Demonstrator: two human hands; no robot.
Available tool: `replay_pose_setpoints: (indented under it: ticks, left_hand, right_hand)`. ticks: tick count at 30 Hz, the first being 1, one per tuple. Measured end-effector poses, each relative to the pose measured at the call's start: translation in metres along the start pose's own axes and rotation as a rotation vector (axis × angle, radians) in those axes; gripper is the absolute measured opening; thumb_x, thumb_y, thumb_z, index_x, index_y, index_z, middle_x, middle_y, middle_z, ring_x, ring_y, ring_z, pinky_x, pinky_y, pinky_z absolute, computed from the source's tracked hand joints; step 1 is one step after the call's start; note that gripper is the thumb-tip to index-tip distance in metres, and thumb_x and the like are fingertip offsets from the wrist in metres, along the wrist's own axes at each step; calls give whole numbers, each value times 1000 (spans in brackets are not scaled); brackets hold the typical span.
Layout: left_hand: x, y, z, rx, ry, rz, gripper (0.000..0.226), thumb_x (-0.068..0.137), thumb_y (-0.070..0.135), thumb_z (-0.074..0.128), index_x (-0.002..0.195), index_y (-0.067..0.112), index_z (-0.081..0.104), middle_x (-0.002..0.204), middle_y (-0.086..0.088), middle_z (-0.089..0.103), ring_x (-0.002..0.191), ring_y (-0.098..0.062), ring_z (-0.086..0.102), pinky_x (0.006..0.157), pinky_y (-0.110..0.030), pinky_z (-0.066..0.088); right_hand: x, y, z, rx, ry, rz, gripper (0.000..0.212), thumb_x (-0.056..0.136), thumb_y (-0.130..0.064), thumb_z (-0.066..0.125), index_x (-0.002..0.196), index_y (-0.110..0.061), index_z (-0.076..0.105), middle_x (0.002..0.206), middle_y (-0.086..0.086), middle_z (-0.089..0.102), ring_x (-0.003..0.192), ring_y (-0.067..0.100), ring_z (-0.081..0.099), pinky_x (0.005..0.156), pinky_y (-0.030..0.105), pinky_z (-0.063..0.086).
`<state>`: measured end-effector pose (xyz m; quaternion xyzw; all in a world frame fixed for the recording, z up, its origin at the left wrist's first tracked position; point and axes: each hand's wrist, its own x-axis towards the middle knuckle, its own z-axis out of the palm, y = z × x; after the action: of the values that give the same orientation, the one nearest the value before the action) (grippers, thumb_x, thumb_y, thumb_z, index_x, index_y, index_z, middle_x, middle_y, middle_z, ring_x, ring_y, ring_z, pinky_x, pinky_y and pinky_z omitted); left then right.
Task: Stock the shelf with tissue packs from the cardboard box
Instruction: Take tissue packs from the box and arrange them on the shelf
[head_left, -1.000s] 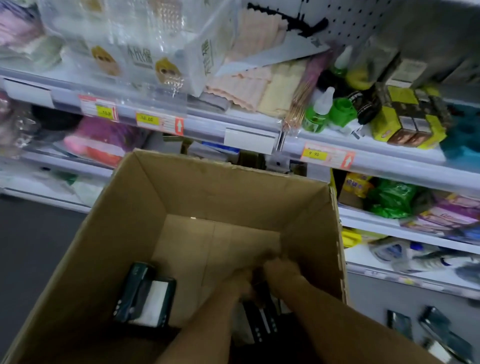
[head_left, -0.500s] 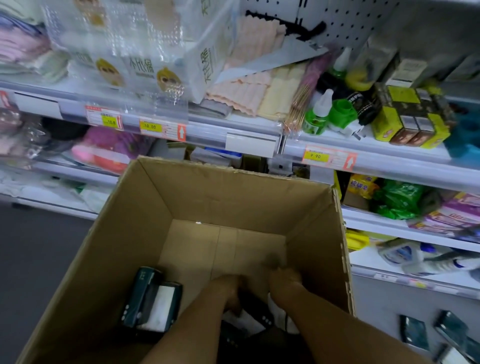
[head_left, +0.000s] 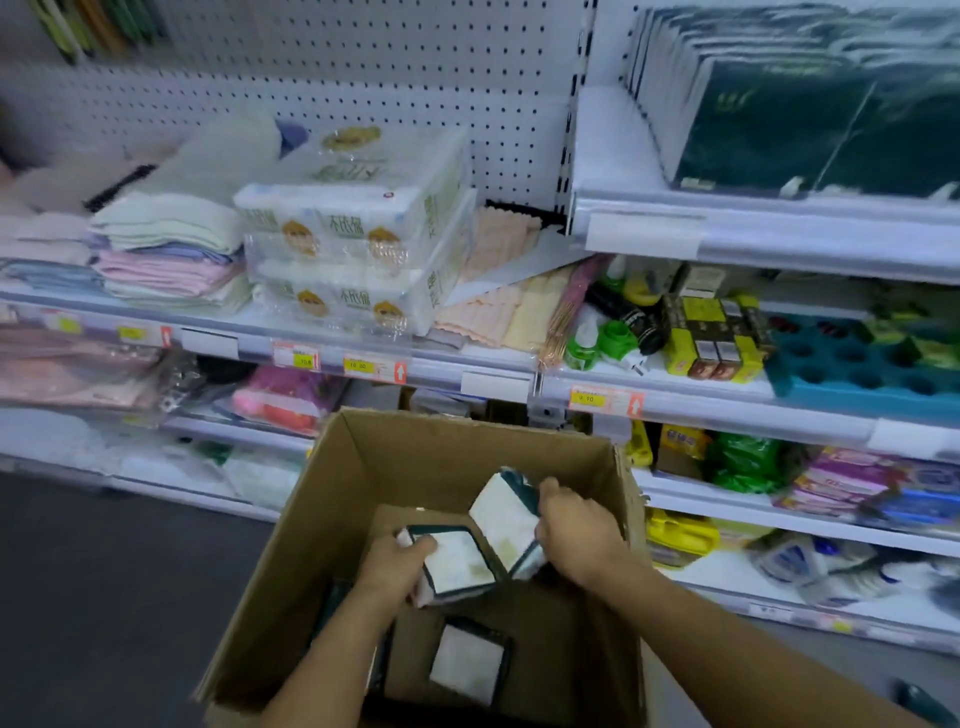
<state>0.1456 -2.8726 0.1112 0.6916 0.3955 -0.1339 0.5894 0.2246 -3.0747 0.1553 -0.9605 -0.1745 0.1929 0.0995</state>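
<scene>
Yellow price tags (head_left: 588, 399) on the shelf (head_left: 727, 415) read 9.90 and 10.00. Above the cardboard box (head_left: 441, 447), the left hand (head_left: 395, 564) and right hand (head_left: 579, 535) each grip a tilted dark-edged tissue pack (head_left: 457, 561).

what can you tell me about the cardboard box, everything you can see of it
The cardboard box is plain brown corrugated card, open at the top, standing on the dark floor in front of the shelves. Its far wall and right wall are bare inside; the right rim looks slightly ragged. Both hands reach into it: the left hand and right hand each grip a dark-edged tissue pack above the bottom. Another pack lies inside, lower down.
</scene>
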Motion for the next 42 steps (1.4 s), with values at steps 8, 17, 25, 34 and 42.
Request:
replay_pose_setpoints:
  ticks: [8,17,25,34,42]
  left_hand:
    - [-80,87,22,-132,-96,217,20,97,15,58,110,27,65,104,-17,66,87,-32,65,72,-44,56]
    - [-176,161,100,-467,-330,238,39,93,55,52,112,21,60,108,-17,71,97,-35,68,71,-49,58]
    - [-241,175,185,-431,-427,550,55,71,23,80,120,22,54,116,-20,67,91,-34,69,71,-46,58]
    - [-295,184,257,-303,-523,675,53,76,21,81,120,18,54,100,-14,71,56,-17,66,48,-29,52]
    - [-293,226,262,-138,-320,696,48,83,66,49,109,28,62,106,-26,66,92,-43,66,66,-34,54]
  right_hand:
    - [-61,12,-78,252,318,-231,50,77,-34,63,122,-35,41,120,-8,57,108,14,57,85,35,52]
    - [-135,94,-156,-45,631,-496,49,76,-12,62,124,-16,49,113,3,45,103,22,44,75,36,49]
    - [-203,200,-198,54,794,-542,41,90,-42,57,121,-17,52,119,0,49,111,16,45,88,25,46]
    - [-239,262,-263,1130,346,-140,29,86,-28,73,109,-14,62,93,2,68,71,10,65,49,22,46]
    - [-225,270,-295,1073,241,-195,30,79,-20,81,94,-12,57,86,5,71,71,18,68,58,32,51]
